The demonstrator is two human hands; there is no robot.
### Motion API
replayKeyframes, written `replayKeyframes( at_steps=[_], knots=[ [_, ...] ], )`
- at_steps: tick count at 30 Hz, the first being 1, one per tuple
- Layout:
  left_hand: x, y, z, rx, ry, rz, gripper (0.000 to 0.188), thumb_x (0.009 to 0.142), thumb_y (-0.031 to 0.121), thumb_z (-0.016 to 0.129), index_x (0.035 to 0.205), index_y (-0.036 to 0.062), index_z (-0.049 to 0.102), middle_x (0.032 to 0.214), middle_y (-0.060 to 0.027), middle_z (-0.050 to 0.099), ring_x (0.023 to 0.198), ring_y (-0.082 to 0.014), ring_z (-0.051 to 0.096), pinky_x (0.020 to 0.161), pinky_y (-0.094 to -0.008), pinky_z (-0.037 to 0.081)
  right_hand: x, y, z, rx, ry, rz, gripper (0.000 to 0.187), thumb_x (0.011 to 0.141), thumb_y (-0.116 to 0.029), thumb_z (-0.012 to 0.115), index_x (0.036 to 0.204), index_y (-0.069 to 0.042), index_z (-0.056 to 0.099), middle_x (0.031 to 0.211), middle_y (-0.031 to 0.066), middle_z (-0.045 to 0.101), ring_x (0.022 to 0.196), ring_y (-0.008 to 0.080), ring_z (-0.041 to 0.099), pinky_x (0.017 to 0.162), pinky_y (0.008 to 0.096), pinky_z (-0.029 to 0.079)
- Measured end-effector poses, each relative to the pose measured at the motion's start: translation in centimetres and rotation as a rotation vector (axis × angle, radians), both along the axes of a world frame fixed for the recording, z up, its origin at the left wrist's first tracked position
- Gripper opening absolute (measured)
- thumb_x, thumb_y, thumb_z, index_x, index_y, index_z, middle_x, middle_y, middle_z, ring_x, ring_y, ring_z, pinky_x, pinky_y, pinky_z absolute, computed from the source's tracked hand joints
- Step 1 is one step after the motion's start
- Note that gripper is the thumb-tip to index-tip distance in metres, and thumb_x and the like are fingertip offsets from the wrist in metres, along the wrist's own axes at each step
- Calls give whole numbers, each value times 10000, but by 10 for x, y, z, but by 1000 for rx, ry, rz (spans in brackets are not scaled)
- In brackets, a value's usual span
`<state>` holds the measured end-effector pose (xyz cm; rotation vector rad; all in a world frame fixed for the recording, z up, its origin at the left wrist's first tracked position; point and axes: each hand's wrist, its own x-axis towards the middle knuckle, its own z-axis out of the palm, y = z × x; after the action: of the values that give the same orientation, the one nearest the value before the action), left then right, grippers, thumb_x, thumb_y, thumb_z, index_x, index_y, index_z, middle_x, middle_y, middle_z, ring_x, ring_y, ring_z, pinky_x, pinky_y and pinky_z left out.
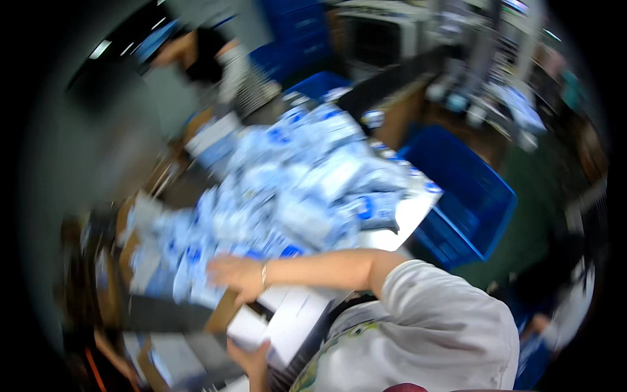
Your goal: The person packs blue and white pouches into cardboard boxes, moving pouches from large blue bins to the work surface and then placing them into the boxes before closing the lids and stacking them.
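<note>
- the view is blurred and tilted; fine detail cannot be read.
- right hand (236,274), with a bracelet at the wrist, reaches across the body to the left, palm down, and rests on blue-and-white packets (196,277) at the near edge of the pile; whether its fingers are closed on a packet i cannot tell.
- left hand (251,359) is low in the picture, fingers up around the bottom of a white box (247,326); it grasps that box from below.
- more white boxes (294,313) lie just beside it, touching, between the hands and the person's grey shirt (431,326).
- the pile (307,183) of blue-and-white packets covers most of the worktop (408,219), whose bare white corner shows on the right.
- a brown carton (219,317) edge sits under the right hand, beside the white box.
- a blue crate (470,202) stands to the right of the worktop, just beside its corner.
- another blue crate (320,85) is at the far end of the pile.
- another person (209,59) in a dark top is at the far left end, well apart from the hands.
</note>
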<state>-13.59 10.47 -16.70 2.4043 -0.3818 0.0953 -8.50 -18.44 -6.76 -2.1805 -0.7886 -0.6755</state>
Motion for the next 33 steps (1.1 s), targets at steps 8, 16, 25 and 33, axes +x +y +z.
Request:
replayKeyframes(
  at_steps=[8, 16, 25, 33],
  knots=[
    [-48, -9, 20, -677, 591, 291, 608, 775, 181, 654, 1258, -47, 362, 1132, -151, 527, 1026, -194, 515, 874, -323, 409, -111, -4, -35, -528, 472, 33, 825, 778, -519, 538, 1359, -15, 239, 1410, 205, 223, 1333, 321, 158, 1082, 452, 98],
    [-83, -39, -1, -857, 785, 216, 441, 837, 109, 561, 1232, -17, 409, 1178, -103, 507, 1070, -177, 482, 927, -296, 364, -127, -126, -92, 9, 658, -55, 706, 778, -347, 557, 1356, -55, 275, 1396, 203, 260, 1313, 344, 205, 1075, 402, 172],
    [-52, -113, 146, 129, 481, -94, 369, 834, 79, 487, 1165, 6, 343, 908, -298, 567, 848, -460, 542, 738, -483, 446, -159, -17, -249, 424, 1040, -167, 447, 804, -139, 553, 1213, -7, 430, 1117, 183, 539, 1009, 286, 534, 854, 367, 429],
    [-53, -166, 58, 282, 560, -383, 299, 815, 121, 494, 1043, -20, 360, 793, -279, 579, 766, -431, 572, 714, -507, 430, -118, -21, -101, 740, 1105, -273, 623, 798, -279, 588, 1304, -14, 340, 1238, 127, 461, 1120, 229, 448, 928, 328, 355]
  ],
)
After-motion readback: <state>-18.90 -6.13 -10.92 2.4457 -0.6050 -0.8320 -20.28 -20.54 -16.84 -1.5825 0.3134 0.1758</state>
